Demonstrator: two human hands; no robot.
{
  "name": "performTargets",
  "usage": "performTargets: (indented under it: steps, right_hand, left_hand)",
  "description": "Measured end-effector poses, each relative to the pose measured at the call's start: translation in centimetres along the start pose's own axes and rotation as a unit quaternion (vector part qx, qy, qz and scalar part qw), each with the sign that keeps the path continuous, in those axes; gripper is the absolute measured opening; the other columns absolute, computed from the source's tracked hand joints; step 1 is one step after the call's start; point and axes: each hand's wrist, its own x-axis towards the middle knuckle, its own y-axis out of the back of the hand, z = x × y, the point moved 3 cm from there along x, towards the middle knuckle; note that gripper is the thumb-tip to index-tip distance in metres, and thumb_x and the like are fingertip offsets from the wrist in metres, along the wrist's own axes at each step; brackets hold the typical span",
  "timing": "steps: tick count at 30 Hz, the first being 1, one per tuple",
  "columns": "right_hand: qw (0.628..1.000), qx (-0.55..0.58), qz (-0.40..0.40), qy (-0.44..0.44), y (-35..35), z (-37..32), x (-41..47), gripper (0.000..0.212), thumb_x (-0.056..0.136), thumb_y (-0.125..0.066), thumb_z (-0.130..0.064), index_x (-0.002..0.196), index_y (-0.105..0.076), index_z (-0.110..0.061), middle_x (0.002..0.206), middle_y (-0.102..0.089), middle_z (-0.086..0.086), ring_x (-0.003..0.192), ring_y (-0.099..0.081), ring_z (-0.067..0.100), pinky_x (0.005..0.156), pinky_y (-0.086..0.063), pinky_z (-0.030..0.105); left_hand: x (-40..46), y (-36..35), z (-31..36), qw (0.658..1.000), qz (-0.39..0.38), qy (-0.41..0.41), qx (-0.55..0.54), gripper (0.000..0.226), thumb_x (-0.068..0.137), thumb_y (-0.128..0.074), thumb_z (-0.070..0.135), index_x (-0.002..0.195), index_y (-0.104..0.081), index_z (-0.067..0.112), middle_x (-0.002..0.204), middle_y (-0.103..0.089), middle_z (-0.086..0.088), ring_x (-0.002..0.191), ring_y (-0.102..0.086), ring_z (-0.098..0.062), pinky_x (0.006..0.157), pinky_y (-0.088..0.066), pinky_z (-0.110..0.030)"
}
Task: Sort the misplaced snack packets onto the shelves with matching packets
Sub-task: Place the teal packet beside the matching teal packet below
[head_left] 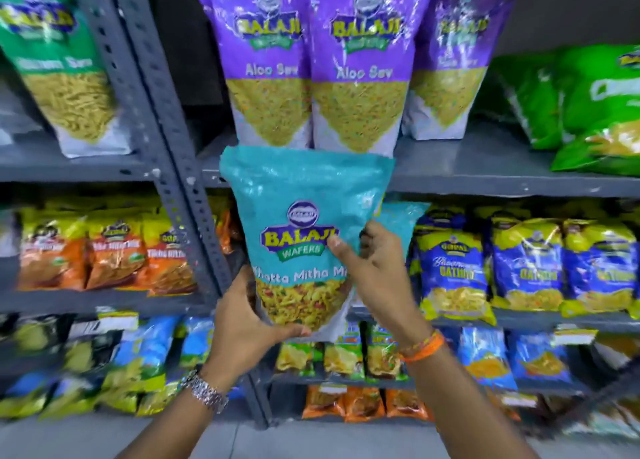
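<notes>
Held packet [304, 230] before shelf [485, 178] — Aloo Sev packets [311, 78] above.

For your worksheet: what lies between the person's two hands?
The teal snack packet, gripped by the left hand and the right hand, in the head view.

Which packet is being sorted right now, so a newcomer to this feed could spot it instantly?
Start at the grey upright post between the two shelf bays. Just right of it, below the purple Aloo Sev packets, both hands hold up one packet in front of the shelves. It is the teal Khatta Mitha packet, the only teal-fronted bag in full view.
</notes>
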Motion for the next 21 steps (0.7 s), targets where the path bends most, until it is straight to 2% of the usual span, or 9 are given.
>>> performTargets:
  steps: [3,7,9,13,15,18,19,20,21]
  right_hand:
    - [0.999,-0.016,-0.011,-0.039,-2.6,4.7,-1.9,0.023,0.091,-0.070,-0.006,0.110,-0.069,-0.019,0.105,-0.077,-0.007,0.098,-0.073,0.005,0.079,-0.057,0.022]
    - [0.994,-0.029,0.002,-0.106,-4.4,10.8,-2.4,0.025,0.091,-0.068,-0.003,0.105,-0.071,-0.024,0.101,-0.077,-0.009,0.096,-0.072,0.004,0.079,-0.058,0.022]
    - [0.990,-0.039,0.014,-0.133,-5.0,13.1,-2.0,0.024,0.091,-0.068,-0.003,0.103,-0.071,-0.023,0.100,-0.077,-0.002,0.094,-0.072,0.007,0.078,-0.058,0.026]
    - [0.987,-0.051,0.025,-0.147,-5.6,15.1,0.1,0.021,0.092,-0.068,-0.005,0.109,-0.070,-0.017,0.107,-0.076,0.008,0.100,-0.073,0.018,0.082,-0.060,0.033]
    - [0.987,-0.063,0.024,-0.143,-5.5,15.2,1.6,0.018,0.092,-0.068,-0.005,0.109,-0.069,-0.012,0.099,-0.076,0.001,0.093,-0.072,0.008,0.079,-0.060,0.030]
    - [0.988,-0.088,0.028,-0.126,-5.1,14.9,4.0,0.009,0.092,-0.067,-0.002,0.092,-0.067,-0.011,0.070,-0.069,-0.023,0.072,-0.064,-0.011,0.070,-0.055,0.020]
    - [0.987,-0.093,0.031,-0.127,-5.0,14.8,4.8,0.010,0.091,-0.068,-0.003,0.090,-0.068,-0.013,0.074,-0.071,-0.021,0.077,-0.066,-0.009,0.073,-0.059,0.024]
    - [0.988,-0.092,0.034,-0.123,-5.1,14.8,5.5,0.006,0.091,-0.070,-0.007,0.093,-0.069,-0.013,0.086,-0.077,-0.012,0.088,-0.070,0.000,0.080,-0.063,0.037]
    - [0.987,-0.101,0.039,-0.116,-5.1,15.0,6.0,0.010,0.089,-0.072,-0.015,0.098,-0.070,-0.012,0.096,-0.078,0.007,0.097,-0.073,0.016,0.087,-0.061,0.052]
  left_hand:
    - [-0.7,0.8,-5.3,0.999,-0.003,0.030,0.015,0.106,0.032,-0.103,0.027,0.124,-0.053,0.044,0.117,-0.072,0.028,0.111,-0.070,0.002,0.091,-0.060,-0.030]
    - [-0.9,0.8,-11.3,0.995,-0.002,0.094,0.039,0.100,0.028,-0.101,0.037,0.113,-0.052,0.055,0.113,-0.074,0.018,0.109,-0.072,-0.012,0.092,-0.061,-0.046]
    - [-0.3,0.5,-13.7,0.992,-0.010,0.120,0.044,0.100,0.028,-0.100,0.042,0.116,-0.053,0.046,0.117,-0.074,0.006,0.111,-0.072,-0.020,0.092,-0.060,-0.051]
    - [1.8,-0.3,-15.6,0.989,-0.014,0.142,0.047,0.112,0.027,-0.098,0.048,0.127,-0.055,0.024,0.122,-0.073,-0.003,0.115,-0.070,-0.026,0.093,-0.059,-0.052]
    - [3.2,-0.7,-15.2,0.989,-0.016,0.140,0.040,0.114,0.029,-0.098,0.048,0.131,-0.054,0.019,0.126,-0.071,-0.005,0.118,-0.068,-0.026,0.096,-0.058,-0.051]
    - [5.5,-1.4,-14.0,0.989,-0.019,0.140,0.031,0.115,0.033,-0.101,0.037,0.134,-0.051,0.013,0.128,-0.068,-0.005,0.121,-0.064,-0.024,0.099,-0.056,-0.048]
    - [6.3,-1.7,-13.8,0.989,-0.022,0.143,0.028,0.114,0.036,-0.103,0.031,0.135,-0.049,0.010,0.128,-0.067,-0.002,0.122,-0.063,-0.023,0.100,-0.055,-0.045]
    - [7.0,-2.0,-13.6,0.988,-0.028,0.148,0.029,0.111,0.041,-0.104,0.023,0.136,-0.047,0.008,0.127,-0.064,-0.001,0.123,-0.061,-0.022,0.100,-0.053,-0.041]
    - [7.7,-2.2,-13.6,0.987,-0.034,0.151,0.031,0.107,0.047,-0.103,0.018,0.137,-0.046,0.006,0.126,-0.062,-0.001,0.124,-0.060,-0.023,0.098,-0.051,-0.037]
